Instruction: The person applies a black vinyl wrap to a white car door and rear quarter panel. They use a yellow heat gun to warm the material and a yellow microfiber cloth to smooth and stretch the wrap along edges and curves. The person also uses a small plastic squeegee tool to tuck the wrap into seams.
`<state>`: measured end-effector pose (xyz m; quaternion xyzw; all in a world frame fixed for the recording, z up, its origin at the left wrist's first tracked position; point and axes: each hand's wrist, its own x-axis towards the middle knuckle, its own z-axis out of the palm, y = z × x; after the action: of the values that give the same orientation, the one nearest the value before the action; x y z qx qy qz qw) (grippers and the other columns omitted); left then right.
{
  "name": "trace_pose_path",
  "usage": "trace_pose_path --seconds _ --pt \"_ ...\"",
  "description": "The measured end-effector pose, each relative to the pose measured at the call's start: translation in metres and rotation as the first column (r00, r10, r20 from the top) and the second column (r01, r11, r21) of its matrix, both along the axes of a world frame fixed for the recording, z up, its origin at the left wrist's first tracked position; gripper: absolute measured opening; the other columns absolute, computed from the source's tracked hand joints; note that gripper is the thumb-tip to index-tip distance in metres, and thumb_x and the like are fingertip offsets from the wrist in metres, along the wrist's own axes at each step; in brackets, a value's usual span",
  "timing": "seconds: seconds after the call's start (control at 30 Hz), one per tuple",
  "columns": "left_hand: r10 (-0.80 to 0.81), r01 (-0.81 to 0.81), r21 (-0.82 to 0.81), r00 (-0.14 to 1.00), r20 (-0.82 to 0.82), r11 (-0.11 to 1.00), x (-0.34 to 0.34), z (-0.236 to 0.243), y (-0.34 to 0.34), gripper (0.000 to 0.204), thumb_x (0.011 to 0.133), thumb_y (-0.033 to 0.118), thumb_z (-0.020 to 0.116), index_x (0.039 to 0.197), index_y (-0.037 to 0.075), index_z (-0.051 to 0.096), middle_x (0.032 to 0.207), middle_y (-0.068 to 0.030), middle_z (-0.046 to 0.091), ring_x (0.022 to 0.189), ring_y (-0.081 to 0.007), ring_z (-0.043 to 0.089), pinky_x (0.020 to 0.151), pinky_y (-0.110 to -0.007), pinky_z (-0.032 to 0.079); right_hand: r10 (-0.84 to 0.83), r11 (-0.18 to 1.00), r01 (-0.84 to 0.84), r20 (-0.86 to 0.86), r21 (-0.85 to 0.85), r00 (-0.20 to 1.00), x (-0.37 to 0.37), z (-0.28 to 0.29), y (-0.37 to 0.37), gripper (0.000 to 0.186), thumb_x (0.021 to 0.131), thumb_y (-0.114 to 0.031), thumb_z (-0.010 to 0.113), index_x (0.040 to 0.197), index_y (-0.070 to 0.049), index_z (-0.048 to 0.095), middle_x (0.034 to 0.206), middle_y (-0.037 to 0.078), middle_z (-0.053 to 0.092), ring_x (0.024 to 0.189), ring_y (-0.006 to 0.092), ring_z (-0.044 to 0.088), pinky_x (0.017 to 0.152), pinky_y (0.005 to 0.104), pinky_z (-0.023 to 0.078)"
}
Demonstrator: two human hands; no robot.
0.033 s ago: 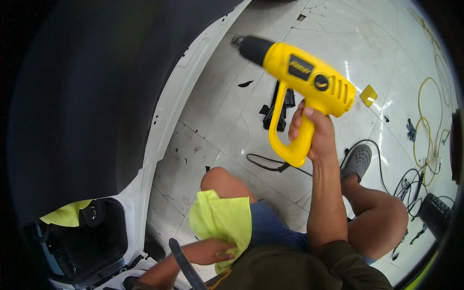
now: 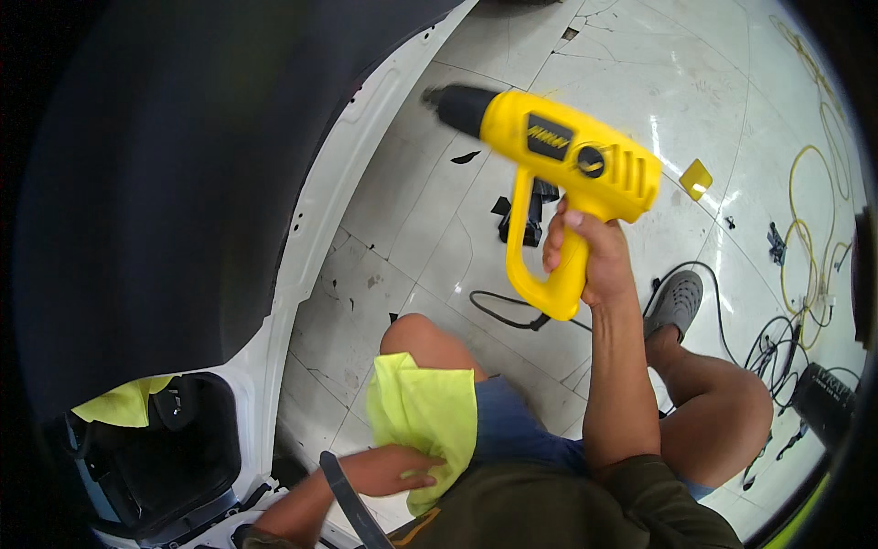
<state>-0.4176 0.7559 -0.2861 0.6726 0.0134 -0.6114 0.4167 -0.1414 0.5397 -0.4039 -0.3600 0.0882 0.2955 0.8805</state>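
Observation:
A yellow heat gun with a black nozzle end is held up over the floor by my right hand. My fingers wrap round its rear grip, and the nozzle points left toward the white-edged panel, apart from it. Its tip is blurred. At lower left, my left hand grips the lower part of a yellow-green cloth draped over my left thigh. Some of those fingers are hidden by the cloth.
A large dark panel with a white metal edge fills the left. A second yellow-green cloth hangs in an opening below it. Black cables, a yellow hose, a yellow squeegee-like piece and black scraps lie on the tiles.
The heat gun has shifted slightly left, and its nozzle has dipped a little toward me. My left hand and the cloth have moved slightly to the right.

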Motion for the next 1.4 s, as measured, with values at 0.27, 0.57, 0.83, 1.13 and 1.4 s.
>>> trace_pose_path --seconds 0.27,0.57,0.83,1.13,1.4 --pt "-0.772 -0.742 0.346 -0.350 0.531 0.574 0.094 0.177 0.149 0.039 0.098 0.025 0.045 0.133 0.006 0.048 0.126 -0.0154 0.055 0.113 -0.0274 0.057 0.095 -0.042 0.045 -0.012 0.987 0.031 0.121 -0.157 0.993 -0.040 0.024 0.024 0.026 0.082 -0.021 0.064 0.097 -0.002 0.053 0.065 0.008 0.055 0.049 0.0169 0.056 0.047 0.0307 0.049" --pt "-0.923 -0.913 0.155 0.385 0.012 -0.378 0.144 0.165 0.231 0.062 0.091 0.070 0.028 0.137 0.035 0.047 0.116 -0.0014 0.066 0.095 -0.0231 0.068 0.077 -0.037 0.053 -0.016 0.957 0.075 0.209 -0.281 0.978 -0.054 0.040 0.025 0.025 0.082 -0.024 0.064 0.093 -0.005 0.052 0.065 0.006 0.056 0.049 0.0159 0.056 0.047 0.0300 0.049" --pt "-0.927 -0.927 0.191 0.267 -0.264 -0.321 0.144 0.176 0.207 0.054 0.094 0.059 0.041 0.142 0.035 0.040 0.115 -0.0099 0.065 0.096 -0.0230 0.066 0.070 -0.035 0.053 0.105 0.953 -0.032 0.227 -0.302 0.968 -0.042 0.026 0.016 0.025 0.083 -0.024 0.064 0.094 -0.005 0.053 0.065 0.007 0.055 0.048 0.0161 0.055 0.047 0.0299 0.049" --pt "-0.983 -0.940 0.338 -0.099 -0.157 0.040 0.134 0.184 0.158 0.049 0.095 0.049 0.046 0.142 0.035 0.039 0.148 -0.0096 0.037 0.137 -0.0318 0.032 0.108 -0.054 0.027 0.291 0.952 -0.271 0.141 -0.140 0.946 -0.048 0.008 0.009 0.023 0.081 -0.019 0.066 0.092 -0.003 0.054 0.068 0.009 0.057 0.050 0.0195 0.056 0.046 0.0310 0.048" --pt "-0.993 -0.872 0.477 0.115 -0.026 -0.113 0.062 0.267 0.175 0.049 0.098 0.042 0.045 0.143 0.024 0.040 0.147 -0.0062 0.040 0.137 -0.0271 0.035 0.112 -0.048 0.026 0.230 0.973 -0.232 0.068 0.019 0.971 -0.033 -0.011 0.013 0.021 0.081 -0.015 0.065 0.093 -0.002 0.054 0.065 0.008 0.056 0.050 0.0186 0.056 0.047 0.0307 0.047"
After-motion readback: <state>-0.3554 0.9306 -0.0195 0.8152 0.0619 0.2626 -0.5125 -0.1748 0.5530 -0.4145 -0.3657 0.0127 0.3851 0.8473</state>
